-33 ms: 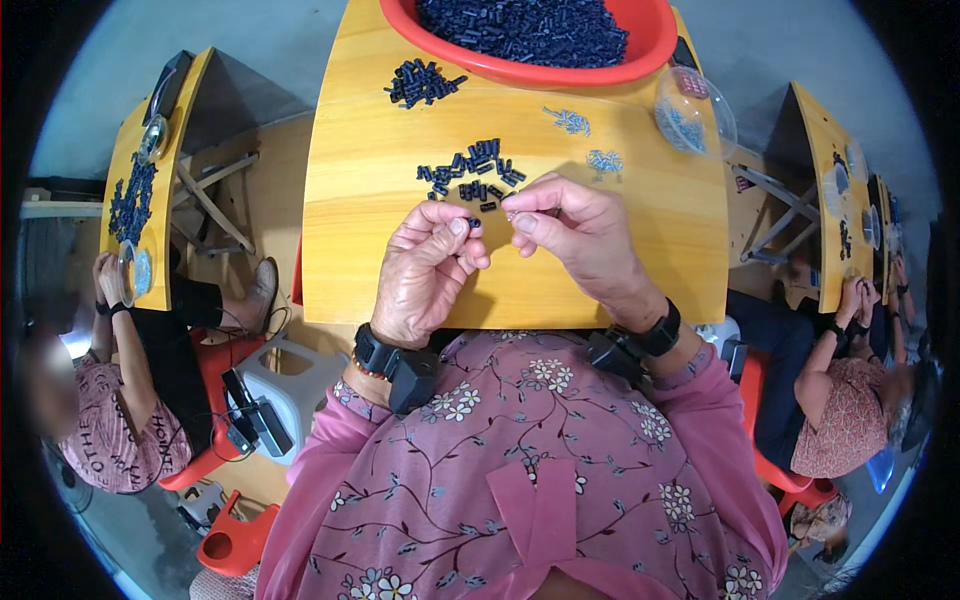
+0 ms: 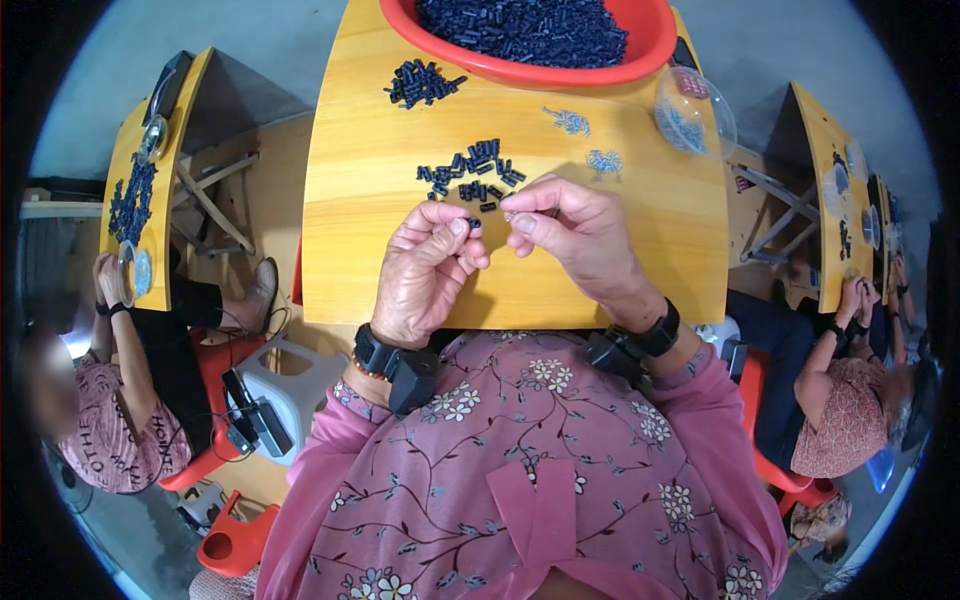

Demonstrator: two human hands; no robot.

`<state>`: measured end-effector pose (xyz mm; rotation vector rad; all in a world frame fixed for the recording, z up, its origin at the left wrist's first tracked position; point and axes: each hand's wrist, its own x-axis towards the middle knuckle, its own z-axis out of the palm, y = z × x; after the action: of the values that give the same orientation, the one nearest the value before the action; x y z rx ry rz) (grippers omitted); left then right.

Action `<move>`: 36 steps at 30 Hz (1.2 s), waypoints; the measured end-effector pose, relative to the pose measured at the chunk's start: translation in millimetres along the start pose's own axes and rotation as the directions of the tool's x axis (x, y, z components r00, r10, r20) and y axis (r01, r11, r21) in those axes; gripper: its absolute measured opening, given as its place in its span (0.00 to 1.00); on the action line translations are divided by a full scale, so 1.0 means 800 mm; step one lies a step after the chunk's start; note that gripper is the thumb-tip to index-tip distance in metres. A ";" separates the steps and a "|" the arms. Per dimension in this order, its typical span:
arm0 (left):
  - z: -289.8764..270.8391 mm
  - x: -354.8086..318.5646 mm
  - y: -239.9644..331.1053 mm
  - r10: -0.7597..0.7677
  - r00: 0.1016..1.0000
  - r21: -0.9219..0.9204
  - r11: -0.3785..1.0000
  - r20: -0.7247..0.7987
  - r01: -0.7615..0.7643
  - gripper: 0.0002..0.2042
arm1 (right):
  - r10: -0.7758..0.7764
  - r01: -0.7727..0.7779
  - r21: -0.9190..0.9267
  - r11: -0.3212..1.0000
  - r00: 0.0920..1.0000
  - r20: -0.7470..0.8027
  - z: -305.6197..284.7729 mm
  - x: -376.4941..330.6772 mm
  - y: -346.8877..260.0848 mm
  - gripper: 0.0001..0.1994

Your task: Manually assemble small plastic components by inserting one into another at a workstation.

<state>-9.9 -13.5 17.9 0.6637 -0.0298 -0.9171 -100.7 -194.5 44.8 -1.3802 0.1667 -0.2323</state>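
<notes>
Pinching a small black part [image 2: 474,224], left hand [image 2: 428,270]; right hand [image 2: 575,235] fingertips together; loose parts [image 2: 472,176], red basin [image 2: 540,62] beyond

A small assembly workshop: rows of identical yellow wooden desks [image 2: 380,250], each strewn with small black plastic parts [image 2: 470,172], a red plastic basin [image 2: 520,68] heaped with them, seated co-workers [image 2: 120,400] on both sides

No visible change: both hands [image 2: 500,250] alike at the small black piece [image 2: 475,224].
</notes>
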 end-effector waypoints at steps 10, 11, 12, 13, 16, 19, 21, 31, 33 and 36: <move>0.007 -0.002 -0.001 -0.003 1.000 0.024 1.000 -0.002 0.004 0.03 | -0.006 0.003 -0.068 0.998 0.999 -0.041 0.006 -0.004 -0.009 0.05; 0.008 -0.002 -0.001 -0.004 1.000 0.025 1.000 -0.001 0.004 0.03 | -0.005 0.003 -0.067 0.998 0.999 -0.040 0.007 -0.003 -0.010 0.05; 0.009 -0.002 -0.001 -0.007 1.000 0.026 1.000 0.003 0.007 0.03 | -0.051 0.049 -0.127 0.991 0.999 -0.015 0.008 -0.002 -0.012 0.05; 0.009 -0.001 -0.002 -0.007 1.000 0.025 1.000 0.004 0.007 0.03 | -0.096 0.097 -0.185 0.978 0.995 0.014 0.010 -0.001 -0.013 0.05; 0.011 -0.001 -0.004 -0.001 1.000 0.024 1.000 0.010 0.001 0.03 | -0.127 0.131 -0.213 0.968 0.991 0.034 0.015 0.001 -0.009 0.05; 0.014 -0.002 -0.002 0.004 1.000 0.017 1.000 0.018 -0.004 0.03 | -0.193 0.198 -0.253 0.947 0.980 0.047 0.018 0.003 -0.006 0.05; 0.017 -0.003 -0.001 0.001 1.000 0.046 0.999 -0.011 0.000 0.03 | -0.207 0.211 -0.297 0.931 0.977 0.046 0.017 0.005 -0.006 0.05; 0.020 -0.003 -0.001 0.078 0.997 0.176 0.981 0.007 -0.078 0.02 | -0.246 0.231 -0.482 0.845 0.969 0.033 0.017 0.008 -0.017 0.06; 0.021 -0.003 -0.002 0.107 0.994 0.230 0.968 -0.001 -0.104 0.02 | -0.238 0.227 -0.506 0.832 0.970 0.045 0.016 0.009 -0.019 0.06; 0.024 -0.003 -0.002 0.129 0.992 0.249 0.960 -0.002 -0.125 0.02 | -0.269 0.275 -0.570 0.774 0.958 0.097 0.015 0.011 -0.025 0.05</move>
<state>-18.6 -22.4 32.9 0.8929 -0.1721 -0.7897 -90.2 -188.8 66.6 -2.0234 0.0220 -0.4429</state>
